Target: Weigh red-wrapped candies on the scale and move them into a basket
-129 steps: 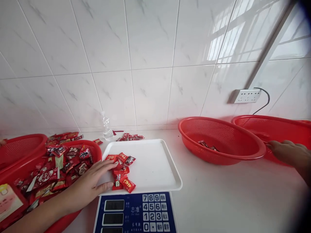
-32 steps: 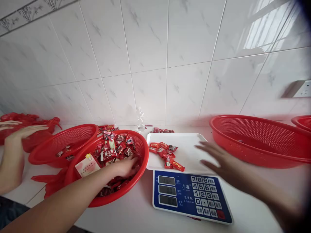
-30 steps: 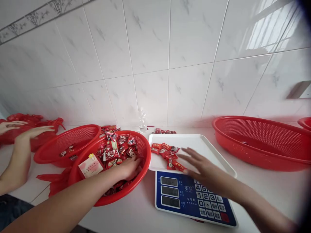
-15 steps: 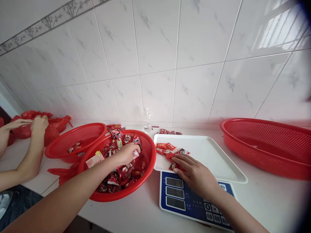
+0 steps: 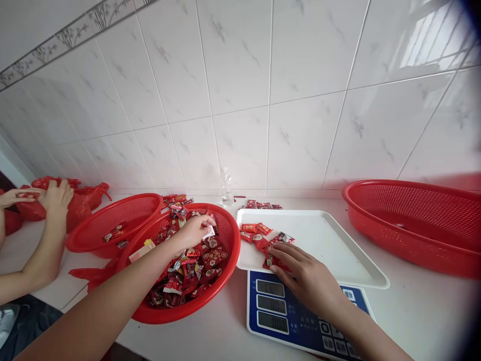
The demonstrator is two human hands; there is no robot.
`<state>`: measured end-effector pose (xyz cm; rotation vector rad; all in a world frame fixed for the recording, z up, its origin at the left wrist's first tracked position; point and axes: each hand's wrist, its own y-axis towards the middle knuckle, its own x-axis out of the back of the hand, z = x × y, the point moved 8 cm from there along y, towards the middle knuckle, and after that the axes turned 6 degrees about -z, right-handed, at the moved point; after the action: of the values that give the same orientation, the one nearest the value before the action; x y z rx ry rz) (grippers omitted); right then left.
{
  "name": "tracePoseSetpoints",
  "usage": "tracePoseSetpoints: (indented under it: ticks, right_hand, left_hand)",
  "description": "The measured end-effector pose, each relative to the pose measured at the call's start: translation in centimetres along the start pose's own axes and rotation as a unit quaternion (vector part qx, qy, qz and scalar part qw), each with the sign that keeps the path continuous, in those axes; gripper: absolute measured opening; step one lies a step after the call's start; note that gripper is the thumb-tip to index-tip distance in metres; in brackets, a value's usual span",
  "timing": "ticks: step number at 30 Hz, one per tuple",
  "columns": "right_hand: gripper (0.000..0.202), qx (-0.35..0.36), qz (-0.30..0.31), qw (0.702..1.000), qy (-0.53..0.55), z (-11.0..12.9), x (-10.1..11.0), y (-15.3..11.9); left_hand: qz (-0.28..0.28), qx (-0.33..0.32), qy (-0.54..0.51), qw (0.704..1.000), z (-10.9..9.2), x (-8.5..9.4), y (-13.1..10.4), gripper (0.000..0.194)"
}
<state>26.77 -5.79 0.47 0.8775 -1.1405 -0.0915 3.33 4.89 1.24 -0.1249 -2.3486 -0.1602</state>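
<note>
My left hand (image 5: 197, 232) is over the red basket (image 5: 233, 260), its fingers closed on a small white packet (image 5: 209, 232). Below it, the basket is heaped with red-wrapped snack packets (image 5: 216, 257) and a pale card with a yellow flower (image 5: 142, 252). My right hand (image 5: 303, 268) rests at the near left of the white tray (image 5: 334, 240), thumb and fingers around a red snack packet (image 5: 280, 263). Beside those fingers lie several red candies (image 5: 259, 240). The tray sits on a blue scale (image 5: 272, 306) with three displays, partly under my right forearm.
Another red basket (image 5: 150, 200) with a few packets stands to the left, and a large one (image 5: 398, 245) to the right. A clear bottle (image 5: 226, 188) and loose packets (image 5: 259, 204) line the wall. At far left, a co-worker's hands (image 5: 56, 195) handle red plastic bags (image 5: 77, 210).
My left hand has risen slightly and shifted left with the white packet, uncovering more packets below. My right hand keeps its place on the tray. The co-worker's hands moved a little.
</note>
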Motion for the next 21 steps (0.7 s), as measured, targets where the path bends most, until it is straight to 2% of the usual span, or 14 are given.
tracePoseSetpoints:
  ticks: [2,4,7,9,12,14,16,18,21]
  right_hand:
    - [0.030,-0.005,0.003,1.000,0.003,-0.1,0.0,0.0]
    - [0.030,-0.007,0.001,1.000,0.002,-0.1,-0.1,0.0]
    - [0.031,-0.006,0.000,1.000,-0.003,-0.2,-0.2,-0.1]
    - [0.031,-0.003,0.000,1.000,-0.004,-0.2,-0.2,-0.1]
    - [0.030,0.000,-0.010,1.000,0.000,-0.2,0.0,0.0]
    - [0.029,0.001,-0.019,1.000,0.000,-0.2,0.1,0.0]
    - [0.030,0.004,-0.023,1.000,-0.005,-0.2,0.1,0.0]
    - [0.030,0.005,-0.024,1.000,-0.011,-0.2,0.1,0.0]
    - [0.030,0.006,-0.027,1.000,-0.012,-0.2,0.2,0.0]
  left_hand:
    - [0.042,0.015,-0.035,0.998,0.1,-1.0,0.1,0.027]
    - [0.095,0.010,-0.018,0.995,0.1,-1.9,-0.1,0.036]
    - [0.141,-0.019,0.124,0.982,0.7,-2.8,-0.5,0.051]
    - [0.156,-0.033,0.234,0.959,1.2,-3.4,-1.0,0.056]
    - [0.218,-0.064,0.304,0.925,1.0,-4.9,-2.4,0.053]
    - [0.276,-0.069,0.289,0.914,0.5,-5.8,-3.3,0.045]
    - [0.316,-0.052,0.275,0.907,0.2,-6.0,-3.8,0.036]
    - [0.315,-0.042,0.271,0.909,0.3,-5.5,-3.5,0.029]
    - [0.249,-0.040,0.231,0.940,0.6,-3.6,-2.0,0.021]
